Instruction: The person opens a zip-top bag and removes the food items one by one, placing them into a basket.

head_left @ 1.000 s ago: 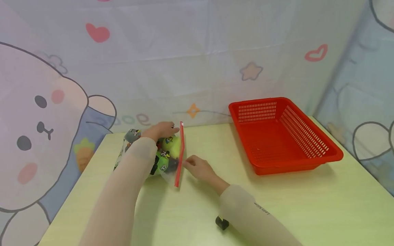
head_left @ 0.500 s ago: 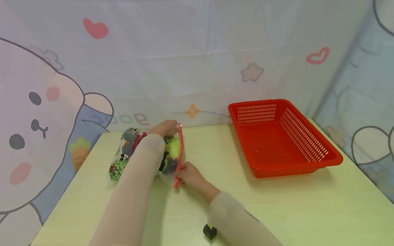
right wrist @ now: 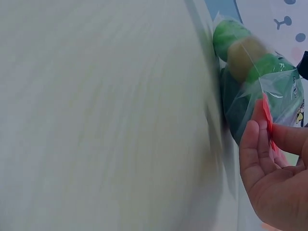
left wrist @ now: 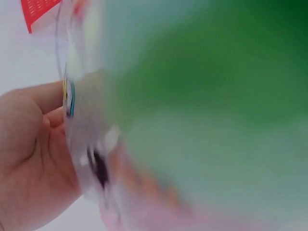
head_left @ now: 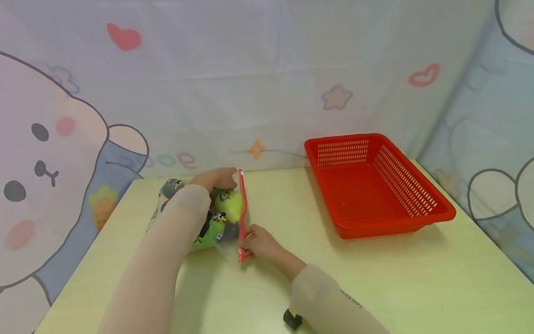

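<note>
A clear zip bag (head_left: 212, 234) with a red zip strip (head_left: 244, 204) lies on its side at the back left. Round bundles (head_left: 230, 205) in lime, green and grey, some with cartoon prints, fill it. My left hand (head_left: 214, 178) grips the bag's far side near the strip's far end; in the left wrist view its fingers show partly through blurred plastic. My right hand (head_left: 263, 243) pinches the strip by its near end between thumb and fingers, seen closely in the right wrist view. The left forearm hides part of the bag.
A red perforated plastic basket (head_left: 346, 231) stands at the back right of the pale table (head_left: 267, 297). Behind the table hangs a printed cloth (head_left: 233, 83). A small black piece (head_left: 293, 319) shows beside the right sleeve.
My right hand has come to the strip's near end and now pinches it. My left hand stays at the far end, while the strip has straightened a little.
</note>
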`<state>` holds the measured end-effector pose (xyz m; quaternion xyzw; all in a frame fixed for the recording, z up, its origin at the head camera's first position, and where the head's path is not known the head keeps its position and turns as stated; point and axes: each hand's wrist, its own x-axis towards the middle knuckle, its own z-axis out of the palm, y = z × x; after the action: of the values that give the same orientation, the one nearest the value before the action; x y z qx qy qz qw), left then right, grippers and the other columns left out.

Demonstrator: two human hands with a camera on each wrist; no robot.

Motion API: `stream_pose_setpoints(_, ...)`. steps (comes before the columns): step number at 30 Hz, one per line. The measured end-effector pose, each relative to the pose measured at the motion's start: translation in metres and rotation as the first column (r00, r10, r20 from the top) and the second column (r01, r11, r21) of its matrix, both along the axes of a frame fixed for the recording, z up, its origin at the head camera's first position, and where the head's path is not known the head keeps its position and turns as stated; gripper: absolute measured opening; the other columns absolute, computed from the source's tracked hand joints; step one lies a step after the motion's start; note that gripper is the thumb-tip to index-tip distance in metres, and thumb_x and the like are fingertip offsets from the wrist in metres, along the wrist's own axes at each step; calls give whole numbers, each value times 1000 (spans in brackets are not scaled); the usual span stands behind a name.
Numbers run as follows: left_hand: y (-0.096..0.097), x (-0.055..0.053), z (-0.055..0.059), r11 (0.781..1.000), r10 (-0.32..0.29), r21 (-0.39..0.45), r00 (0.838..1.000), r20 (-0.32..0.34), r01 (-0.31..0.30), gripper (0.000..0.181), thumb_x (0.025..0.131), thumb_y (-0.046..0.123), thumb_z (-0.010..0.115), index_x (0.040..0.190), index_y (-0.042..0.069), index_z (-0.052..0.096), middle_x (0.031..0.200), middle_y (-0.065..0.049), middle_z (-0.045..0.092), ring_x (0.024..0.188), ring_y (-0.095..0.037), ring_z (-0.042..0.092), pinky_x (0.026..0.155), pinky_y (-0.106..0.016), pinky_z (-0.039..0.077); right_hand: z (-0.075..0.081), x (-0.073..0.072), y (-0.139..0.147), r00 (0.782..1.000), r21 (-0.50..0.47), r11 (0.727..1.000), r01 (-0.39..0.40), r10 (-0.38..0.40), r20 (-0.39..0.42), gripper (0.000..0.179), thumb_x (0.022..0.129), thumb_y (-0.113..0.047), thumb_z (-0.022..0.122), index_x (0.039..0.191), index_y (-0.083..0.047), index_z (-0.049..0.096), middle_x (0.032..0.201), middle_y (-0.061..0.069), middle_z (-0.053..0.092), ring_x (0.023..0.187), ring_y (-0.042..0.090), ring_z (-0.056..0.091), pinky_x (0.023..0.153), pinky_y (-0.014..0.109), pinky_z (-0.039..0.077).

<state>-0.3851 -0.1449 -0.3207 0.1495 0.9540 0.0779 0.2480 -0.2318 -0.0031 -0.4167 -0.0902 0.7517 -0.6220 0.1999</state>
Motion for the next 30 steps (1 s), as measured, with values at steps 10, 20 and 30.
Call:
stream_pose_setpoints(10, 1, 32, 33, 997, -76, -15, 993, 95, 78, 69, 93, 17, 40, 148, 6, 1, 146, -18, 28, 75, -16, 44, 80, -35, 35, 7, 10, 13, 994, 3, 995, -102, 102, 24, 11, 89, 3, 50, 98, 6, 47, 71, 7, 55, 55, 11, 55, 59, 28, 54)
stream_pose_setpoints(20, 3, 33, 31, 997, -74, 17, 989, 124, 73, 69, 97, 30, 40, 148, 8, 0, 153, -16, 16, 122, -25, 44, 102, -42, 32, 8, 9, 31, 991, 56, 990, -133, 133, 17, 23, 88, -12, 56, 105, 3, 50, 87, 10, 62, 72, 15, 62, 69, 29, 52)
stream_pose_setpoints(30, 12, 18, 24, 994, -105, 35, 987, 126, 101, 38, 101, 24, 30, 127, 0, 43, 120, -15, 52, 103, -23, 53, 89, -39, 44, 34, -76, 30, 981, -43, 981, 187, -185, 52, 41, 96, -25, 45, 130, -2, 48, 124, 17, 57, 114, 29, 56, 97, 42, 43)
